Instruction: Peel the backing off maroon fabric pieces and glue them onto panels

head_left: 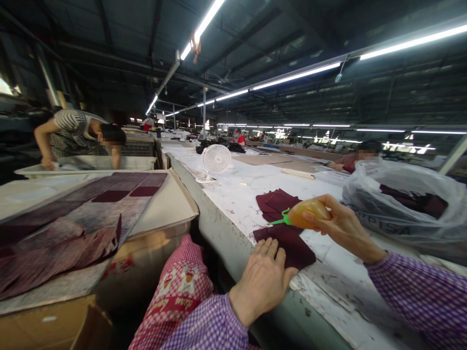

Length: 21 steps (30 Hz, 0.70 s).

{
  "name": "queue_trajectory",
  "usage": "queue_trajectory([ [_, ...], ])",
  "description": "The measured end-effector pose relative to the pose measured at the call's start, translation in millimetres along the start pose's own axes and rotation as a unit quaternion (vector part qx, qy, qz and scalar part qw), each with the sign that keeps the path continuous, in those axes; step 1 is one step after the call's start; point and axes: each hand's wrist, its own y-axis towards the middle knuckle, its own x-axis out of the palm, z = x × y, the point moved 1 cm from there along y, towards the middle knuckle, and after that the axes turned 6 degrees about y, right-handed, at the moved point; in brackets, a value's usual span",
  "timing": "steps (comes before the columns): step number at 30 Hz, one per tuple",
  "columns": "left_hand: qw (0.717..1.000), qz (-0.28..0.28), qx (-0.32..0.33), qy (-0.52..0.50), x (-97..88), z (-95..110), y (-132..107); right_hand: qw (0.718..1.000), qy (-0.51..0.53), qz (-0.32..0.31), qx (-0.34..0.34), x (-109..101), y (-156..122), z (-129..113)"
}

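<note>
At the far left a cardboard box (47, 323) is standing low, and above it layered lengths of mottled maroon cloth (54, 260) are lying across a pale tub (184, 206). Behind that, a co-worker in a striped top (71, 121) is bending over another tub (140, 164), both arms reaching down to it. A red checked apron (186, 274) is showing beside the table (200, 187), and on the table a white fan (216, 158) is standing near the edge.

Nearer me, the person's left hand (260, 282), coming out of a purple checked sleeve (209, 325), is resting palm down on a dark maroon panel (294, 248); its fingers (269, 253) are lying extended and grasping nothing. The panel is lying at the table's near edge, and just beyond it more maroon pieces (279, 199) are overlapping.

Over these, the right hand (345, 226) is holding a squeeze bottle (306, 215) of amber stuff, fingers closed around its body. The bottle is tilting on its side, its green spout (280, 220) pointing left, close to the panel's far edge; I cannot tell whether the tip is touching.

Farther right, a clear plastic bag (365, 182) is sitting open with dark maroon cloth (414, 200) inside, and behind it another person (348, 164) is leaning toward the table.
</note>
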Motion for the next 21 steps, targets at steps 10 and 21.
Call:
queue_trajectory([
  [10,1.000,-0.010,0.001,-0.006,-3.5,0.0,-0.2,0.989,0.115,-0.022,0.086,4.1,1.6,3.9],
  [21,1.000,-0.016,0.005,0.001,-2.8,-0.4,0.7,0.993,0.096,-0.035,0.058,9.6,-2.8,0.8],
])
